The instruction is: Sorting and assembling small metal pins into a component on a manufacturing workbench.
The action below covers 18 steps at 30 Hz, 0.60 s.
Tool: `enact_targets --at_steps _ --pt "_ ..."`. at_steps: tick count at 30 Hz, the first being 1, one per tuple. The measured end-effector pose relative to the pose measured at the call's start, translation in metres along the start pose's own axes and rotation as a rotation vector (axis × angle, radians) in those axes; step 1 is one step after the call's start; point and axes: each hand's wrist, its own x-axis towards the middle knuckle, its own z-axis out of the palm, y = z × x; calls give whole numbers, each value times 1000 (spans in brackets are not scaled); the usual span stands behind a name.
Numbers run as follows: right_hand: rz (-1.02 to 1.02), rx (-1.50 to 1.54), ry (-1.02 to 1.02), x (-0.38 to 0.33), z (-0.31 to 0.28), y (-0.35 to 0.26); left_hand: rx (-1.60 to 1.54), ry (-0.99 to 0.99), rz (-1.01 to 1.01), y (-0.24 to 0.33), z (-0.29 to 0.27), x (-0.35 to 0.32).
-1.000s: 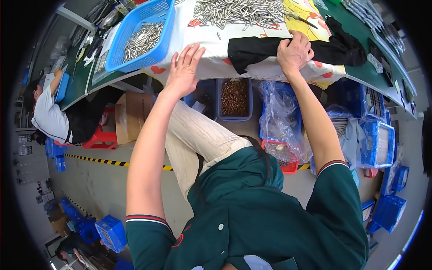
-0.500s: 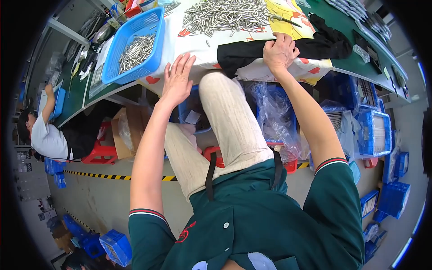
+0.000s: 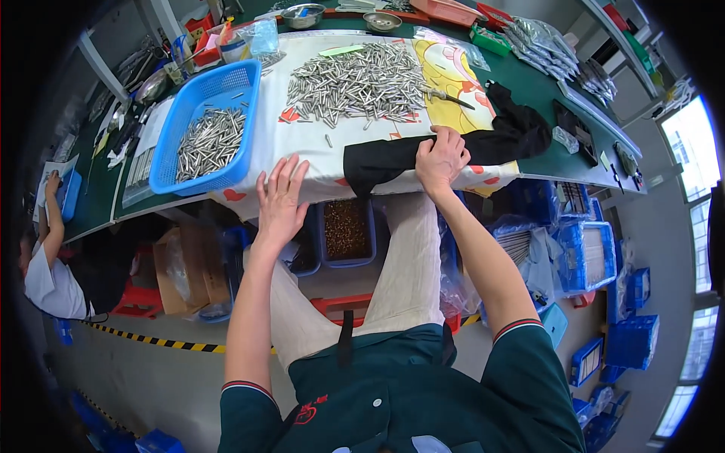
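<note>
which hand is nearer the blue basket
Left. The left hand is on the patterned cloth just right of the blue basket; the right hand is farther right, on the black cloth.

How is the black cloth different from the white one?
The black cloth is plain; the white cloth has red hearts on it. The black cloth is narrow and bunched at its right end; the white cloth spreads wide, partly underneath it. Both hang over the front edge of the table.
</note>
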Motion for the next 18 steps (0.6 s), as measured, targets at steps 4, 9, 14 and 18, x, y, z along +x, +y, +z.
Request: enact_targets --at_steps 4,9,14,18 --pt "-5 -17 11 1 2 7 9 -10 1 1 5 2" --pt "-20 -1 -5 3 4 6 10 -3 -11 2 3 2" --pt "-85 56 -28 3 -2 11 11 4 -22 6 2 3" --pt "-135 187 -73 -3 -12 21 -38 11 -44 11 1 4"
